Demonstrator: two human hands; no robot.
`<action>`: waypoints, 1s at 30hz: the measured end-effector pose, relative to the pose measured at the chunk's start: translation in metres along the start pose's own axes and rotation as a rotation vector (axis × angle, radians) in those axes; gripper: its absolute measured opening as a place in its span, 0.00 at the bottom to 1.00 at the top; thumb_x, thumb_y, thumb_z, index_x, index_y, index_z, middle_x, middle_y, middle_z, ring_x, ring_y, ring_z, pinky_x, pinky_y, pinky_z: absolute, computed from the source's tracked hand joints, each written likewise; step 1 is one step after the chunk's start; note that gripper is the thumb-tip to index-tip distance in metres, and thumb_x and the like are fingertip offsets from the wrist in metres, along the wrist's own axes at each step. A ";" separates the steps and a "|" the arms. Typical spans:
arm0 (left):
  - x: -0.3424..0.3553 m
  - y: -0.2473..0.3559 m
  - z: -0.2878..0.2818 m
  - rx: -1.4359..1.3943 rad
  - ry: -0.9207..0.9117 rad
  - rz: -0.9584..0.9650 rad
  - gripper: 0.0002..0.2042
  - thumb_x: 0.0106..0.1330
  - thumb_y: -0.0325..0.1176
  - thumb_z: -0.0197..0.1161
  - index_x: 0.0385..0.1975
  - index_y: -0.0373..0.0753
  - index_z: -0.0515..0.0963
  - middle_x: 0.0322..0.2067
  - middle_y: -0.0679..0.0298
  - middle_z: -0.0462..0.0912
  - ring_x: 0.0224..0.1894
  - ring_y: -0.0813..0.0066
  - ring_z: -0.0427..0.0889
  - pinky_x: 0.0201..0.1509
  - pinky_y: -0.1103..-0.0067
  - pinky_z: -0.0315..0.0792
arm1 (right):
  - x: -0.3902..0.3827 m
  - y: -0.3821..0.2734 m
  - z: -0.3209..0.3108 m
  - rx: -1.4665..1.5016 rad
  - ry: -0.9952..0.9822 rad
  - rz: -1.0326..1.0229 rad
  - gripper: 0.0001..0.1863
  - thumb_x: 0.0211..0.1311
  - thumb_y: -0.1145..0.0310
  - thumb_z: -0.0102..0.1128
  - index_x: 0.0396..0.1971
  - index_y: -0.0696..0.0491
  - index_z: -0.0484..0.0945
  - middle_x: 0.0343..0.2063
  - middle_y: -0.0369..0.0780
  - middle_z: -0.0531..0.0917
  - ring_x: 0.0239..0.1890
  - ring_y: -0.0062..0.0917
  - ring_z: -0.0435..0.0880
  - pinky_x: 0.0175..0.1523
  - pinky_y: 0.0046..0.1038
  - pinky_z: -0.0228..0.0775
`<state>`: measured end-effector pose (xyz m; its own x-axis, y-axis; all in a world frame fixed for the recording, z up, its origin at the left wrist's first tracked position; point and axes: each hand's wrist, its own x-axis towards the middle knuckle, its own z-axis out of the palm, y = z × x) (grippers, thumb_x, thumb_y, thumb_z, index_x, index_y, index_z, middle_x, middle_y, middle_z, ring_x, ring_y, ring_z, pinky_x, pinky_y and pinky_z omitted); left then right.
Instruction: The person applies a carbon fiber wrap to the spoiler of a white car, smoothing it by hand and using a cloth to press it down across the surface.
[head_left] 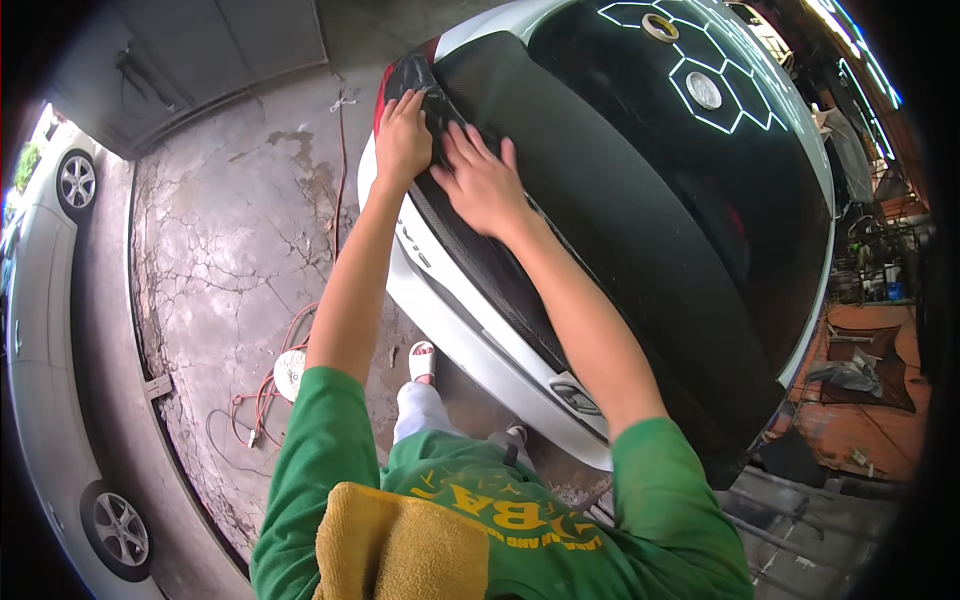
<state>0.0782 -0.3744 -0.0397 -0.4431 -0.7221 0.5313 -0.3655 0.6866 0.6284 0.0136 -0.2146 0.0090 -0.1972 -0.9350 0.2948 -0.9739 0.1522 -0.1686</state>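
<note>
A white car's (455, 335) rear end stands before me. Dark, carbon-textured film (610, 190) covers the upper part of its trunk lid. My left hand (404, 142) lies on the film's wrinkled, glossy corner beside the red tail light (381, 98), fingers stretched forward. Just to its right, my right hand (484, 182) rests on the film near the lid's rear edge, its fingers spread. Neither hand appears to grip anything; what is under the palms is hidden.
A tape roll (660, 27) and a round whitish disc (703, 90) sit on the dark rear window. On the cracked concrete floor (230, 210) lie a white reel-like object (290, 374) and an orange cord (262, 398). Another car (45, 330) stands at left. A yellow towel (420, 545) hangs on me.
</note>
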 end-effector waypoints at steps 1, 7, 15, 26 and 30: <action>-0.002 -0.002 -0.003 -0.021 -0.001 -0.015 0.18 0.69 0.29 0.51 0.57 0.35 0.74 0.60 0.52 0.74 0.65 0.48 0.68 0.70 0.65 0.60 | 0.005 -0.004 0.006 -0.002 -0.004 0.002 0.31 0.71 0.51 0.46 0.65 0.57 0.65 0.69 0.45 0.63 0.71 0.38 0.60 0.70 0.59 0.43; -0.014 -0.023 -0.020 -0.019 0.065 -0.086 0.18 0.68 0.25 0.50 0.56 0.33 0.74 0.60 0.49 0.73 0.65 0.47 0.67 0.70 0.65 0.61 | -0.095 -0.035 -0.020 0.005 -0.064 -0.001 0.34 0.67 0.53 0.53 0.67 0.56 0.61 0.71 0.43 0.60 0.73 0.36 0.57 0.70 0.59 0.44; -0.010 0.008 -0.011 -0.170 0.021 -0.109 0.17 0.67 0.22 0.49 0.55 0.33 0.75 0.60 0.50 0.74 0.66 0.48 0.67 0.69 0.64 0.62 | 0.038 0.012 0.003 -0.012 -0.102 0.096 0.30 0.73 0.52 0.42 0.67 0.56 0.62 0.71 0.42 0.60 0.73 0.35 0.57 0.71 0.60 0.42; -0.021 -0.015 -0.032 -0.192 0.074 -0.168 0.14 0.70 0.24 0.47 0.51 0.37 0.77 0.57 0.51 0.76 0.64 0.49 0.69 0.66 0.63 0.66 | -0.068 -0.022 -0.022 0.016 -0.175 -0.098 0.32 0.70 0.53 0.48 0.68 0.54 0.61 0.72 0.41 0.58 0.74 0.33 0.56 0.71 0.60 0.41; -0.012 0.001 -0.016 -0.187 0.003 -0.093 0.15 0.69 0.25 0.49 0.51 0.39 0.78 0.58 0.51 0.76 0.63 0.48 0.71 0.64 0.64 0.68 | 0.034 0.012 0.011 0.008 -0.099 -0.042 0.29 0.73 0.52 0.41 0.66 0.54 0.64 0.71 0.40 0.61 0.73 0.33 0.57 0.69 0.63 0.44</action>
<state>0.0965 -0.3663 -0.0361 -0.4119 -0.7822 0.4674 -0.2463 0.5895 0.7693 -0.0038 -0.2480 0.0064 -0.1434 -0.9677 0.2073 -0.9800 0.1096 -0.1660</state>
